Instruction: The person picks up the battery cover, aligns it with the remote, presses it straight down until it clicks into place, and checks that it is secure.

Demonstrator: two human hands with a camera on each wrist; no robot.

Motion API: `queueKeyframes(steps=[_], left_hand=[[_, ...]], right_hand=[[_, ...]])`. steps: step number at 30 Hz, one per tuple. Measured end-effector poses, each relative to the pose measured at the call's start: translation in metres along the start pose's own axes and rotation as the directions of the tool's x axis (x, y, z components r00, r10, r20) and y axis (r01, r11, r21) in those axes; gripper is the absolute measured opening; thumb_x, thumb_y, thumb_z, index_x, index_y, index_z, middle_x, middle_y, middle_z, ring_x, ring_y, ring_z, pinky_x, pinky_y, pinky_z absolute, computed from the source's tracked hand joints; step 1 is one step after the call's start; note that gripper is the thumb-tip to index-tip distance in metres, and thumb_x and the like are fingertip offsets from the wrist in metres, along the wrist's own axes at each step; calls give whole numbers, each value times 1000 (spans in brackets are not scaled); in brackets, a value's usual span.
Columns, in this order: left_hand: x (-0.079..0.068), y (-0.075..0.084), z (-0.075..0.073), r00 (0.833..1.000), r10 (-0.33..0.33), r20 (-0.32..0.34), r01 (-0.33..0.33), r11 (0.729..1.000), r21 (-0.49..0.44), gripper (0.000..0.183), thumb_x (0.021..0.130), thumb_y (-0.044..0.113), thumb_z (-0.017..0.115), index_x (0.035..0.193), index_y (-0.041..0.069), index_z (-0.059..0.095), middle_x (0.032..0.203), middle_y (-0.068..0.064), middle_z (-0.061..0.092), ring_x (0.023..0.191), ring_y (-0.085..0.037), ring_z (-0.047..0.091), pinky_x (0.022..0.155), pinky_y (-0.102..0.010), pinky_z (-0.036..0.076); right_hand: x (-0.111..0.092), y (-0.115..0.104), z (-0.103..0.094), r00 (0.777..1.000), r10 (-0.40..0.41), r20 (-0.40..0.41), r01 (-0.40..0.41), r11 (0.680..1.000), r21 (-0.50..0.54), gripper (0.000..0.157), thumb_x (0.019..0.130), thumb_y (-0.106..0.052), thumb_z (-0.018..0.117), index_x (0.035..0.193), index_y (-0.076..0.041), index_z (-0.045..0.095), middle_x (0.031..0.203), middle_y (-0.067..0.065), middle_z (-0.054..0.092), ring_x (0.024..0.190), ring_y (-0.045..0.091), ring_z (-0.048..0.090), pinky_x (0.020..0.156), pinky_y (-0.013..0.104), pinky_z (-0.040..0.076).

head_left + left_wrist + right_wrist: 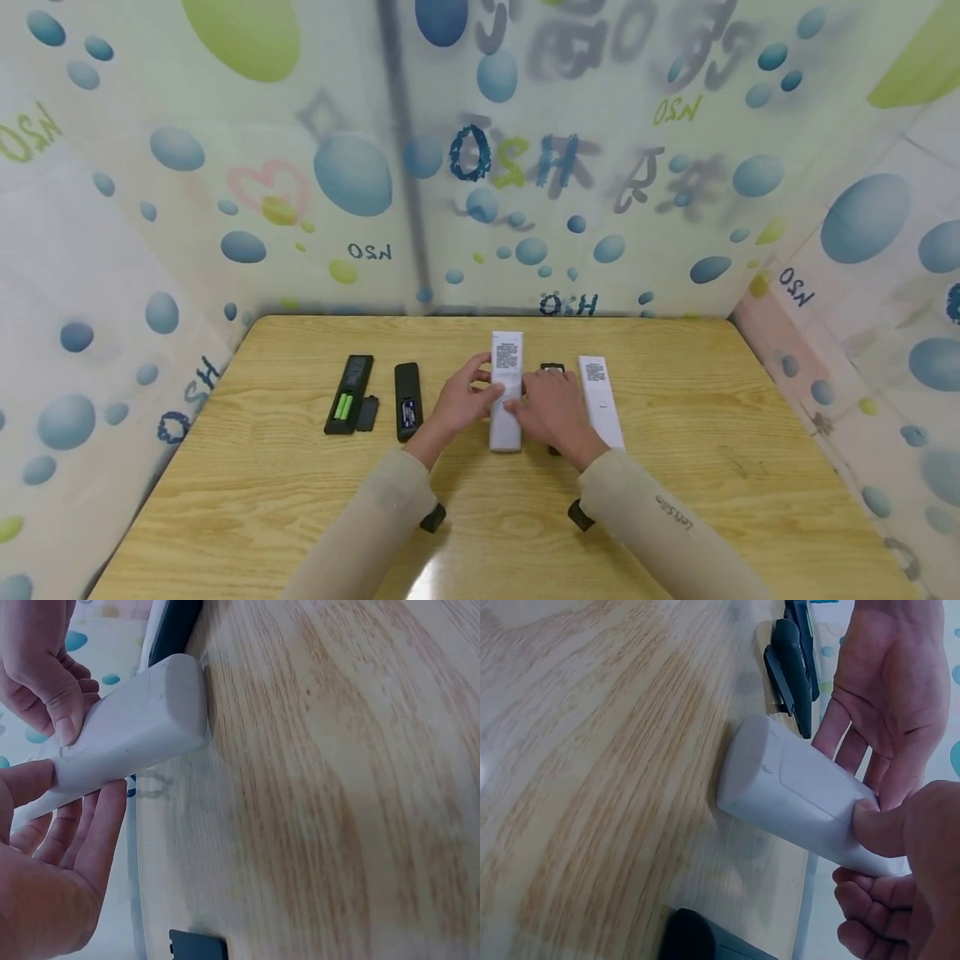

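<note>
White remote, label side up, is at the middle of a wooden table in the head view, held upright between two bare hands: the left hand grips its left side, and the right hand grasps it from the right. Left of them lie a black remote showing green batteries, a loose lid and a second black remote; a second white remote lies to the right. From the left wrist, the left hand's thumb is on top with its fingers beneath (whether the near end touches the wood, I cannot tell). From the right wrist, the right thumb rests at the seam of the closed battery cover, the other fingers curled. The step looks like working that cover; it would probably go best with the left hand bracing the body and the thumb pressing evenly, sliding along the remote's length rather than prying.
</note>
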State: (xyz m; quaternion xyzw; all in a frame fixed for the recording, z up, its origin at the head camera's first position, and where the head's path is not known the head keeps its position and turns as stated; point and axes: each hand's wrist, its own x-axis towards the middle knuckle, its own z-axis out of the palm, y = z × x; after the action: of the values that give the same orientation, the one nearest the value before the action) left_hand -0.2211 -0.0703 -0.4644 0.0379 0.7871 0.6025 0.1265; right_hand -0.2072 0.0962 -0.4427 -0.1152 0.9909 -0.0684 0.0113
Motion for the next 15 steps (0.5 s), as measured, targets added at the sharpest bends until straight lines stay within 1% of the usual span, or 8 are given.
queueKeyframes(steps=[5, 10, 15], left_hand=[[-1, 0, 1, 1000, -10, -15, 10, 1000, -1, 54, 96, 20, 62, 146, 28, 42, 124, -12, 60, 96, -24, 64, 73, -37, 61], [-1, 0, 0, 999, -19, -40, 18, 1000, -19, 55, 95, 20, 64, 146, 27, 43, 123, -12, 61, 95, -24, 64, 73, -39, 61], [-1, 1, 0, 998, -26, -54, 24, 999, -33, 54, 96, 19, 63, 145, 27, 43, 123, -13, 60, 97, -24, 65, 74, -40, 61]], right_hand=[[-1, -1, 0, 1000, -6, 19, 7, 1000, -21, 45, 92, -54, 57, 105, -12, 64, 95, 5, 66, 102, 28, 60, 96, 50, 42], [-1, -3, 1, 999, -16, 33, 17, 999, -38, 50, 93, -54, 57, 116, -10, 62, 108, 7, 65, 112, 29, 57, 101, 51, 40], [0, -2, 5, 998, -23, 58, 27, 998, -60, 58, 92, -56, 58, 125, -9, 58, 119, 9, 62, 117, 29, 53, 104, 51, 38]])
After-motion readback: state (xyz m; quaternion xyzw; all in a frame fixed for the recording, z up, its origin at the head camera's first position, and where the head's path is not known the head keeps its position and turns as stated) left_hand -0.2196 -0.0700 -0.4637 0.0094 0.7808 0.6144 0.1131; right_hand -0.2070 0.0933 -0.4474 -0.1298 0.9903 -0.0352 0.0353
